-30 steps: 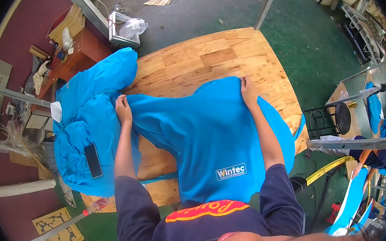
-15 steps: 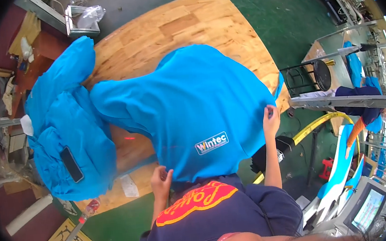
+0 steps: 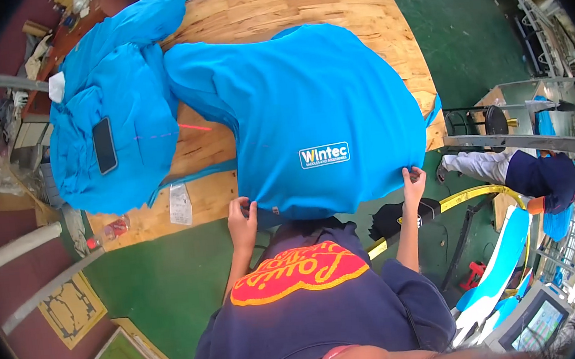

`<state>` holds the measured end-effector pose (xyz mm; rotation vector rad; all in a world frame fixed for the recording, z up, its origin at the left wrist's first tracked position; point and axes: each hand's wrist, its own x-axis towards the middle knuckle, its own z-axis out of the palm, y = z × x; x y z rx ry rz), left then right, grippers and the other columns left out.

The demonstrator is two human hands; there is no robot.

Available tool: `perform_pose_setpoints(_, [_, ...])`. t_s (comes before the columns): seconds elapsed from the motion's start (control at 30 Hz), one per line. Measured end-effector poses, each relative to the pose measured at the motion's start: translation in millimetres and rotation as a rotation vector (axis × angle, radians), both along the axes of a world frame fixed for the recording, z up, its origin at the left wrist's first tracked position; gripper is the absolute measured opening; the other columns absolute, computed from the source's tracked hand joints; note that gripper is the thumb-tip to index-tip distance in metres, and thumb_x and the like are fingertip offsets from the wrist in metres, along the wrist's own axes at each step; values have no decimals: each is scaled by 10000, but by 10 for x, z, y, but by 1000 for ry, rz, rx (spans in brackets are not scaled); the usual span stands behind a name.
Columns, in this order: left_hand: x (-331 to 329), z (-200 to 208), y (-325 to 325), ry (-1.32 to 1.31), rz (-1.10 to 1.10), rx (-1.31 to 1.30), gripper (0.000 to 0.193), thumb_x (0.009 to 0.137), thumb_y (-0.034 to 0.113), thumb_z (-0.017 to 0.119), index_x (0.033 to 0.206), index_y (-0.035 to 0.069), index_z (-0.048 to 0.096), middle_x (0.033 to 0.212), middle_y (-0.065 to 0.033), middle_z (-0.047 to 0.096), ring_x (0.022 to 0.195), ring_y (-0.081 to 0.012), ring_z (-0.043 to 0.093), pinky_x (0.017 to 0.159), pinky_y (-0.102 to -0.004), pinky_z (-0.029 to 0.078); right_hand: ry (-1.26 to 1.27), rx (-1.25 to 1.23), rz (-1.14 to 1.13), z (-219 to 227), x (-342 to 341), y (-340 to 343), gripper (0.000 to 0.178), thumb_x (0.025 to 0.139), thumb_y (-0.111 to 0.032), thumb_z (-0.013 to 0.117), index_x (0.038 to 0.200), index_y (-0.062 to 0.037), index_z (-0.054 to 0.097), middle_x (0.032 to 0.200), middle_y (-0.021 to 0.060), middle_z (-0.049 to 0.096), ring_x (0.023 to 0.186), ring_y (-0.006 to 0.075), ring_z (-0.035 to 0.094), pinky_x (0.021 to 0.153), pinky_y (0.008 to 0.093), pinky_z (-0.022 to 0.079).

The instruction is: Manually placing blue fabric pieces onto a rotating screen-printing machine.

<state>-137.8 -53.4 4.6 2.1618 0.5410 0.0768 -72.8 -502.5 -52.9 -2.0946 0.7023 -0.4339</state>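
A bright blue cloth saddle cover [image 3: 314, 101] lies spread over the table in front of me, its pale printed label facing up. The near hem hangs slightly past the table edge towards my body. At the near left corner, my left hand [image 3: 241, 225] is closed, thumb and fingers pinching the hem. My right hand [image 3: 410, 185] pinches the near right corner between thumb and fingertips. Between the two hands the hem curves down in a loose arc. What lies beneath the cloth is hidden.
A pile of blue covers [image 3: 130, 91] lies left, with a black phone [image 3: 104, 146] on it. A paper slip [image 3: 180, 205] and plastic bottle [image 3: 111, 231] sit near the wooden table's [image 3: 250, 3] front edge. Right stand a yellow-edged hoop [image 3: 472, 194] and another person [image 3: 543, 172].
My view has shifted, and the table and covers appear differently placed. My right hand has come down the cover's right side to its near corner. The cloth lies flatter between my hands.
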Motion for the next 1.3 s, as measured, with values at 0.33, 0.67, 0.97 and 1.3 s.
perform_pose_setpoints(0.33, [-79, -200, 63, -118, 8, -18, 136, 825, 114, 657, 854, -4, 597, 850, -89, 590, 657, -186, 559, 624, -311, 473, 8, 422, 122, -70, -191, -67, 215, 895, -263, 647, 847, -102, 514, 714, -63, 480, 615, 41, 417, 542, 206, 319])
perform_pose_setpoints(0.67, [-42, -359, 130, -183, 95, 4, 147, 826, 123, 669, 841, -11, 612, 855, -114, 608, 675, -188, 577, 635, -319, 482, -151, 301, 108, -33, -94, -226, 199, 933, -225, 586, 972, -54, 492, 818, -4, 523, 689, 76, 461, 603, 225, 382])
perform_pose_setpoints(0.97, [-62, -319, 110, -199, 176, -233, 158, 883, 145, 631, 930, 6, 573, 796, -65, 616, 677, -112, 577, 615, -266, 462, -81, 228, 182, 95, 65, -426, 198, 939, -211, 571, 978, -31, 498, 812, 37, 538, 693, 90, 465, 602, 260, 384])
perform_pose_setpoints(1.3, [-307, -366, 31, -118, -72, -602, 442, 855, 187, 680, 1168, -49, 476, 1052, -128, 603, 938, -159, 579, 797, -286, 478, 91, 586, 271, 174, -18, -372, 151, 937, -281, 575, 981, -148, 520, 796, -60, 551, 666, 45, 508, 554, 190, 420])
